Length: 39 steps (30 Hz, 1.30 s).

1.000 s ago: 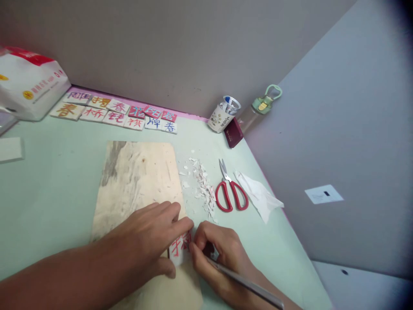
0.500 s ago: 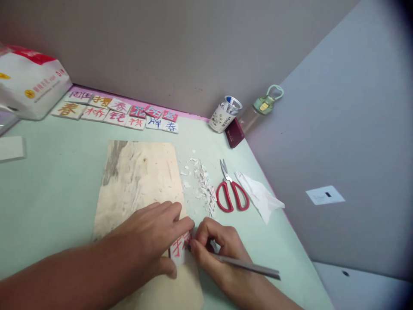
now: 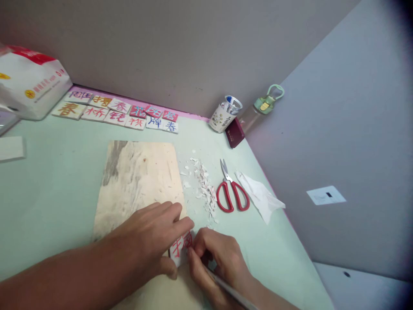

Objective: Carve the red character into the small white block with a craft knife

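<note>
My left hand (image 3: 158, 237) bears down on a small white tile (image 3: 178, 257) with a red character, keeping it on the wooden board (image 3: 142, 172). Its thumb lies along the tile's near side and its fingers along the far side. Closed in a pinch, my right hand (image 3: 217, 258) grips a slim grey metal carving knife (image 3: 232, 292) at the tile's right edge. The knife's tip is hidden behind the fingers. White shavings (image 3: 204, 183) are scattered beside the board.
Red-handled scissors (image 3: 228, 181) and a crumpled tissue (image 3: 260, 196) lie to the right. Painted tiles (image 3: 94, 113) line the back edge. A can (image 3: 222, 116), a dark red box (image 3: 234, 132) and a bottle (image 3: 256, 114) stand in the corner; a tissue pack (image 3: 35, 86) is at left.
My right hand has shifted slightly down, and the knife's handle has swung toward me, now pointing more steeply downward. More of the red character shows. My left hand stays put.
</note>
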Each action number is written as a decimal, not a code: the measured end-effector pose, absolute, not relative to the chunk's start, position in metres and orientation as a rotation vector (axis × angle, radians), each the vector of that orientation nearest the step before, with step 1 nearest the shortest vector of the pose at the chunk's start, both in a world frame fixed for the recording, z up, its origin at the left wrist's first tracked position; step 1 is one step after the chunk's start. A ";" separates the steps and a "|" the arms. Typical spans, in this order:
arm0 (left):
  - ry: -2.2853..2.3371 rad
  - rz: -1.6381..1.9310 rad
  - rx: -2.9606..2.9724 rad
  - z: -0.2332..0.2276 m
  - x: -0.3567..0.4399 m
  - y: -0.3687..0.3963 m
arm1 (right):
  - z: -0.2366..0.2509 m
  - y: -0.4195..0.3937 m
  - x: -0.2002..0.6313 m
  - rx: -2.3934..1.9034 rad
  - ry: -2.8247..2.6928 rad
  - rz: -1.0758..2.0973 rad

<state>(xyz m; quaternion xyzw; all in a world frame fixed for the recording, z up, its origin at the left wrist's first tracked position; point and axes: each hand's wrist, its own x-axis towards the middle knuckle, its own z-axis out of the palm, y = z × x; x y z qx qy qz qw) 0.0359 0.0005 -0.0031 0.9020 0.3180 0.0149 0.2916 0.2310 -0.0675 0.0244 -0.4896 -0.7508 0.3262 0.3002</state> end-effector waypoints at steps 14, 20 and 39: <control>0.848 0.047 2.408 -0.003 0.039 0.001 | 0.016 -0.072 0.232 -1.235 -1.970 0.851; 0.850 0.049 2.391 -0.002 0.039 0.001 | 0.016 -0.073 0.233 -1.235 -1.963 0.861; 0.857 0.114 2.401 -0.007 0.038 -0.002 | 0.012 -0.074 0.232 -1.240 -1.944 0.862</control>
